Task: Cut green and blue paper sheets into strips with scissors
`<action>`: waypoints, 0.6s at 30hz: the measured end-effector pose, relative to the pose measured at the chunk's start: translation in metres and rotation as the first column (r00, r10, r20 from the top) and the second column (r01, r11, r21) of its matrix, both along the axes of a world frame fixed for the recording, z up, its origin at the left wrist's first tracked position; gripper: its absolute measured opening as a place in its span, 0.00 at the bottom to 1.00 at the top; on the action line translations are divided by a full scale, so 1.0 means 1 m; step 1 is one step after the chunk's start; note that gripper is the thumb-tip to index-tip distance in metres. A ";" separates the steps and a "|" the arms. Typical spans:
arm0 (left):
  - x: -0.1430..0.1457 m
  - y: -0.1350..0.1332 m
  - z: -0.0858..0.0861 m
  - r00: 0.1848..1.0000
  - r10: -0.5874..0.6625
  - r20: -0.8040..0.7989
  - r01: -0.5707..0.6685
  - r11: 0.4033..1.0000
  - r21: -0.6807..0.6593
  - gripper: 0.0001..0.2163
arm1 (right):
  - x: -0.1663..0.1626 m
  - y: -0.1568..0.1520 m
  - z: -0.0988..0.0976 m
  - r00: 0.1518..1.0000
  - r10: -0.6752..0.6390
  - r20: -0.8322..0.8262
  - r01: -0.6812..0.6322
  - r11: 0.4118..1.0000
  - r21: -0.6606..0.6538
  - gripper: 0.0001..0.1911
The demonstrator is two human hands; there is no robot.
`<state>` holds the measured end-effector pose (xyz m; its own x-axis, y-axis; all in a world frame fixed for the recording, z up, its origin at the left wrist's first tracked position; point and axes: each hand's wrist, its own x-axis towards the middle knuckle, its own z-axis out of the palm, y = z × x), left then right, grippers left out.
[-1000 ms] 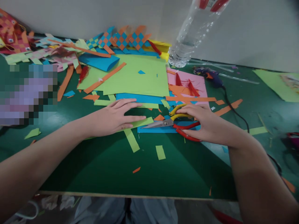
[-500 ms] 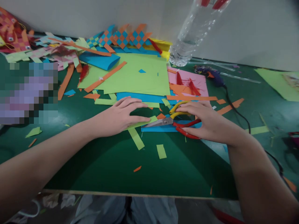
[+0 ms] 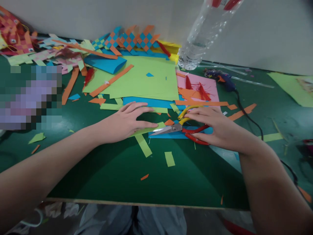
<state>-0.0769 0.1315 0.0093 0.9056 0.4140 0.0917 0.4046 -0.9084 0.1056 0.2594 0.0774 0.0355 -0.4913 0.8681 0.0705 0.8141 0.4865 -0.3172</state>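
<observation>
My left hand (image 3: 128, 122) lies flat with fingers apart on a green paper strip (image 3: 160, 125), which is partly hidden under it. Its thumb side is close to the blade tips of a pair of scissors (image 3: 171, 128). The scissors have one yellow and one red handle, and their blades point left, only slightly apart at most. My right hand (image 3: 211, 125) grips these handles, its fingers over the yellow loop and its thumb at the red one. Beneath the scissors lies a blue paper strip (image 3: 162, 135). Another green strip (image 3: 143, 146) slants out below my left hand.
Green sheets (image 3: 146, 86) lie behind my hands, with woven paper fish (image 3: 128, 40) beyond them. A plastic bottle (image 3: 195, 49) stands at the back. A glue gun (image 3: 227, 81) trails its cord on the right. Paper scraps (image 3: 169, 159) dot the green table (image 3: 110, 182).
The scissor blades catch more light than before. Both hands and the paper stay almost where they were, with only a slight shift of the whole view.
</observation>
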 end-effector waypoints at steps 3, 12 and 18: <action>0.000 0.000 -0.001 1.000 0.002 0.006 -0.002 1.000 0.000 0.28 | 0.001 0.000 -0.001 1.000 -0.006 0.003 0.006 1.000 0.000 0.23; 0.000 0.000 -0.003 0.999 0.004 0.041 -0.005 1.000 0.009 0.26 | -0.015 -0.003 0.003 1.000 0.014 0.015 -0.013 1.000 -0.026 0.21; 0.000 0.000 -0.004 0.998 0.008 0.055 -0.008 1.000 0.004 0.28 | -0.011 -0.005 0.001 1.000 0.029 0.009 -0.029 0.999 -0.015 0.21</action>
